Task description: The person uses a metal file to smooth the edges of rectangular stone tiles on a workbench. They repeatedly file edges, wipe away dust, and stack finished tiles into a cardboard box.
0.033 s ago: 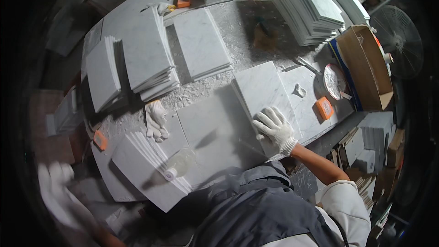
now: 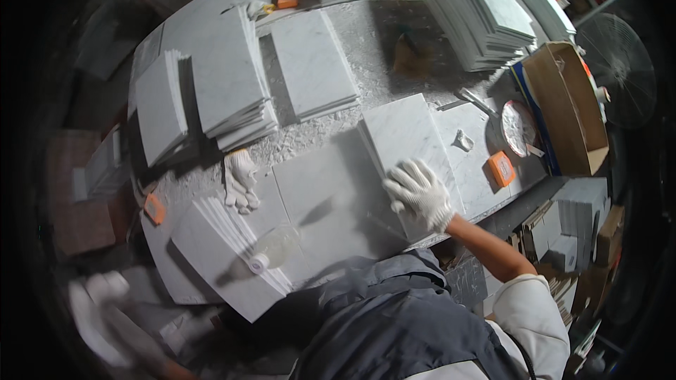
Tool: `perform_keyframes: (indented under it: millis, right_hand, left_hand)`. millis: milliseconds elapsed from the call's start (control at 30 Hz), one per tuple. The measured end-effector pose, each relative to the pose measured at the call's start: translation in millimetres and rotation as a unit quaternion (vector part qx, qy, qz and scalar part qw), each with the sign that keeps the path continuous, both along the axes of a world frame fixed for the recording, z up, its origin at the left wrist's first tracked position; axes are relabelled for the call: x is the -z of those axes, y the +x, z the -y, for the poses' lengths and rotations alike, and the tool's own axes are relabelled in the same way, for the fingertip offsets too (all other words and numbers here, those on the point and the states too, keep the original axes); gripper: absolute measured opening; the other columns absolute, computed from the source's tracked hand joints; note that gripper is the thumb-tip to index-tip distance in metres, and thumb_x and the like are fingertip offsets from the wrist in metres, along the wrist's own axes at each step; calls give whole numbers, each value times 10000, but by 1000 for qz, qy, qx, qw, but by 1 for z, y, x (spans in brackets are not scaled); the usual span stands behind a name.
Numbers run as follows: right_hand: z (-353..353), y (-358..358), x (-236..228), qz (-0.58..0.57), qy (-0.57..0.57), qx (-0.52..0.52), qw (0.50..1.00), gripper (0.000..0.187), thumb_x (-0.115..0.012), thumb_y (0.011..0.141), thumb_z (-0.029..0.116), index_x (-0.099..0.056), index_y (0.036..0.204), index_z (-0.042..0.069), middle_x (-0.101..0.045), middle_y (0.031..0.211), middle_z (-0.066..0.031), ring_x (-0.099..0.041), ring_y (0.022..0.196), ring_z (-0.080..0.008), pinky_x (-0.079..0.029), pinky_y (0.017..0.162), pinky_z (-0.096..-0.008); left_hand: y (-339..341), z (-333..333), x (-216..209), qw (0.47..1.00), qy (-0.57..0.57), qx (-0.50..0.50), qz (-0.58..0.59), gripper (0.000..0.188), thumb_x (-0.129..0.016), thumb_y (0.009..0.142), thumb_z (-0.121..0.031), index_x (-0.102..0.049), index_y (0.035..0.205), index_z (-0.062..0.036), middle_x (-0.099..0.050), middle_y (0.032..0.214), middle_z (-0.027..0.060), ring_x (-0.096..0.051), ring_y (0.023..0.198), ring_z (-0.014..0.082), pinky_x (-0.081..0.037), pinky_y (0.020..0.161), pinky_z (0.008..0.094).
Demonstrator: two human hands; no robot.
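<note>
My right hand (image 2: 420, 195), in a white knit glove, lies with fingers spread on the near end of a stack of grey-veined white marble tiles (image 2: 405, 127). My left hand (image 2: 98, 313), gloved too, is off the table at the lower left. Motion smears its fingers, and I cannot make out anything in it. Beside the right hand's stack a wide marble slab (image 2: 324, 183) lies on the table. Left of that, a clear plastic bottle (image 2: 278, 246) lies on its side across a fanned stack of tiles (image 2: 218, 260). An unworn white glove (image 2: 241, 183) rests above that stack.
More tile stacks (image 2: 229, 77) stand on the table's far left, and a tall one (image 2: 486, 14) at the back right. White crumbs litter the tabletop. An orange block (image 2: 502, 169), a dish of white material (image 2: 518, 127), a cardboard box (image 2: 567, 109) and a fan (image 2: 616, 70) are at right.
My left hand has dropped a little and moved slightly right. My right hand has slid slightly toward the far left on the tile. The whole view has shifted a little.
</note>
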State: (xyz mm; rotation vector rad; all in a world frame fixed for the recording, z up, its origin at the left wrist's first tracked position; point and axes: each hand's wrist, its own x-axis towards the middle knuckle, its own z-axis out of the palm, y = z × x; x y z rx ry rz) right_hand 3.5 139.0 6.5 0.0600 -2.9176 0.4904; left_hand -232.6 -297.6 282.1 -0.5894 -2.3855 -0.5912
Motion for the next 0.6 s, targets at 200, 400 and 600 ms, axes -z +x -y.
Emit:
perform_keyframes:
  millis: [200,400,600]
  right_hand:
    - [-97,-109,27,54,63,108,991,603,-501,1003,510,-516,1474,134,-432,1579,-104,-290,1519,-310,-147,1272,-473]
    - [-68,-37,15,140,27,-22,989,641,-512,990,475,-424,1550,176,-267,1666,-119,-108,1586,-300,-90,1296,-459]
    - [-49,106,11,-3,-232,-68,970,225,-721,823,124,-700,1045,102,-662,1222,-52,-598,1178,-289,-504,993,-402]
  left_hand:
    - [158,-107,47,897,-57,333,284,296,-631,981,-249,-697,1043,34,-727,821,136,-702,709,314,-534,654,386]
    - [213,-211,146,862,-37,352,363,366,-690,971,-329,-689,1117,7,-738,1006,166,-703,832,368,-557,731,420]
    - [223,-309,277,904,-139,301,270,464,-586,994,-438,-624,1320,-110,-616,1366,141,-533,1323,324,-419,1120,462]
